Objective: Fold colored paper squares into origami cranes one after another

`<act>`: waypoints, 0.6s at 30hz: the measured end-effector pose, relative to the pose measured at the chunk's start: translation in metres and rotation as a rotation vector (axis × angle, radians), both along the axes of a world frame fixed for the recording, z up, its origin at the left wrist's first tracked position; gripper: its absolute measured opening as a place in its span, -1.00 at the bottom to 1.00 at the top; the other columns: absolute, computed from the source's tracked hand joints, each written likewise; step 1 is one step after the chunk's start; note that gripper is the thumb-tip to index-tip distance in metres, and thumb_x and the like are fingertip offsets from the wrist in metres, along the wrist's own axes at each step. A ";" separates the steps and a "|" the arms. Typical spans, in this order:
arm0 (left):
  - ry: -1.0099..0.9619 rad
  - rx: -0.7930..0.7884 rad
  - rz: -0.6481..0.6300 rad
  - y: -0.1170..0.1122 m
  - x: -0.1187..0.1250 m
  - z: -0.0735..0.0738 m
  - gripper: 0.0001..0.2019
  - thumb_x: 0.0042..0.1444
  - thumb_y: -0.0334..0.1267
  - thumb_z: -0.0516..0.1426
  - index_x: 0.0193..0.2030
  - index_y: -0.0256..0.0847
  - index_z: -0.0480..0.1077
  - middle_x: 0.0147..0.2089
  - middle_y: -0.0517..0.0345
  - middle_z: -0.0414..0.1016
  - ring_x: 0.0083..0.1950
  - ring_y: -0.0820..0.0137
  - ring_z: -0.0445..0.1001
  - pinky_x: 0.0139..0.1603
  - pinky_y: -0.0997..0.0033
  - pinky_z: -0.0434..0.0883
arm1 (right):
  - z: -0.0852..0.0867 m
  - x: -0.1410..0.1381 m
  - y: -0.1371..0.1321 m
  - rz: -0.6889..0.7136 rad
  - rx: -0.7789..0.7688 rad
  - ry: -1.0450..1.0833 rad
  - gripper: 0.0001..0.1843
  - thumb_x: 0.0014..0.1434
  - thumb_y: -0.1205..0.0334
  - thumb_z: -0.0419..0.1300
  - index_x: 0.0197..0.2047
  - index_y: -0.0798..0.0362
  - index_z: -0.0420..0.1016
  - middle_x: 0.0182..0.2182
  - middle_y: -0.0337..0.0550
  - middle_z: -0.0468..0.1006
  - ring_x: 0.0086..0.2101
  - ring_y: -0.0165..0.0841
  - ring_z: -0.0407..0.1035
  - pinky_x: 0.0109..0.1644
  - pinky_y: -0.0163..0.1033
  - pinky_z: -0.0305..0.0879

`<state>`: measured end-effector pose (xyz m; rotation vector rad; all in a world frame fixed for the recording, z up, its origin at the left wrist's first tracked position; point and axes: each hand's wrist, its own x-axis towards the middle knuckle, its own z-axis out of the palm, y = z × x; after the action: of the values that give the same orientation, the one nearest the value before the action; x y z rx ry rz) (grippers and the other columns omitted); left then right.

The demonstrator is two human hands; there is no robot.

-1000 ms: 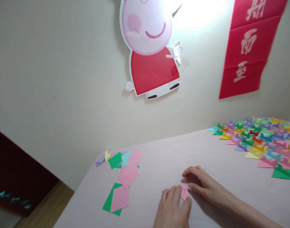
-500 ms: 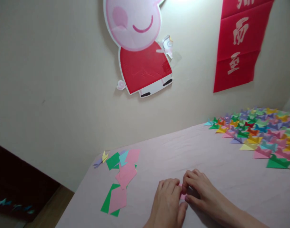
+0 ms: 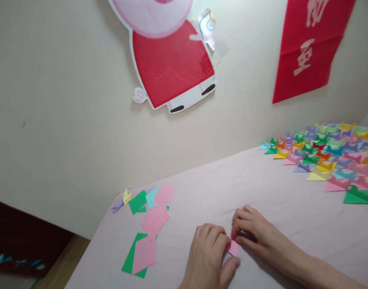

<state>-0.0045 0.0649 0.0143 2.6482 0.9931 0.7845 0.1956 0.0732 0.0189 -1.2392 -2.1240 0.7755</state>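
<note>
A small piece of folded pink paper (image 3: 233,248) lies on the table between my two hands, partly covered by them. My left hand (image 3: 208,253) rests on its left side, fingers curved over the paper and thumb apart at the near side. At the paper's far right edge, my right hand (image 3: 252,229) pinches with thumb and fingertips together. How much of the paper is under my left fingers is hidden.
Loose pink sheets (image 3: 145,253) and green sheets (image 3: 128,257) lie on the left. Behind them are folded yellow and purple pieces (image 3: 126,196). Rows of colourful folded paper figures (image 3: 322,164) fill the far right. A wall (image 3: 81,120) bounds the table's back.
The camera view has tilted down slightly. My right fingertips have shifted to the paper's upper right edge, and more of the pink paper shows between my hands.
</note>
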 end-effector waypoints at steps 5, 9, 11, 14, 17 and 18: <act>-0.053 0.066 -0.014 0.000 0.002 0.000 -0.93 0.13 -0.40 0.19 -0.30 -0.21 0.35 -0.23 0.16 0.48 -0.16 0.32 0.35 -0.13 0.25 0.28 | 0.002 -0.001 -0.001 0.001 -0.006 -0.008 -0.82 0.20 0.39 0.14 -0.39 0.00 0.50 -0.35 -0.17 0.50 -0.22 -0.25 0.31 -0.08 -0.11 0.23; -0.103 0.011 0.031 -0.001 0.003 0.003 -0.89 0.18 -0.49 0.11 -0.31 -0.21 0.36 -0.26 0.17 0.48 -0.19 0.34 0.36 -0.16 0.28 0.26 | 0.007 0.000 -0.003 0.005 -0.026 -0.008 -0.82 0.23 0.37 0.14 -0.40 0.02 0.49 -0.35 -0.18 0.50 -0.21 -0.25 0.32 -0.06 -0.10 0.21; -0.119 -0.045 0.085 -0.001 0.005 0.004 -0.87 0.16 -0.50 0.12 -0.34 -0.21 0.34 -0.30 0.18 0.45 -0.21 0.34 0.36 -0.20 0.30 0.25 | 0.009 0.000 -0.003 0.005 -0.044 -0.008 -0.82 0.25 0.33 0.14 -0.40 0.02 0.48 -0.34 -0.17 0.49 -0.21 -0.25 0.32 -0.06 -0.10 0.21; -0.127 -0.106 0.161 -0.001 0.008 0.002 -0.83 0.11 -0.54 0.11 -0.39 -0.21 0.28 -0.34 0.20 0.40 -0.23 0.34 0.34 -0.22 0.32 0.24 | 0.009 0.000 -0.003 -0.006 -0.052 -0.024 -0.86 0.24 0.31 0.17 -0.38 0.02 0.46 -0.33 -0.17 0.48 -0.21 -0.25 0.32 -0.07 -0.11 0.20; -0.127 -0.151 0.205 -0.001 0.011 -0.001 -0.81 0.07 -0.56 0.09 -0.42 -0.19 0.22 -0.36 0.21 0.36 -0.25 0.34 0.31 -0.22 0.31 0.22 | 0.008 -0.001 -0.001 -0.007 -0.045 -0.050 -0.87 0.22 0.32 0.20 -0.39 0.02 0.43 -0.33 -0.18 0.47 -0.22 -0.25 0.31 -0.09 -0.12 0.20; -0.124 -0.160 0.212 -0.001 0.012 -0.002 -0.80 0.07 -0.56 0.08 -0.42 -0.19 0.20 -0.36 0.22 0.35 -0.25 0.34 0.30 -0.23 0.31 0.22 | 0.007 -0.001 -0.001 -0.008 -0.044 -0.059 -0.85 0.22 0.32 0.19 -0.41 0.02 0.42 -0.34 -0.18 0.47 -0.22 -0.25 0.31 -0.10 -0.13 0.20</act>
<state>0.0071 0.0639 0.0120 2.3571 1.2603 0.8611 0.1943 0.0723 0.0257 -1.3073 -2.1589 0.7948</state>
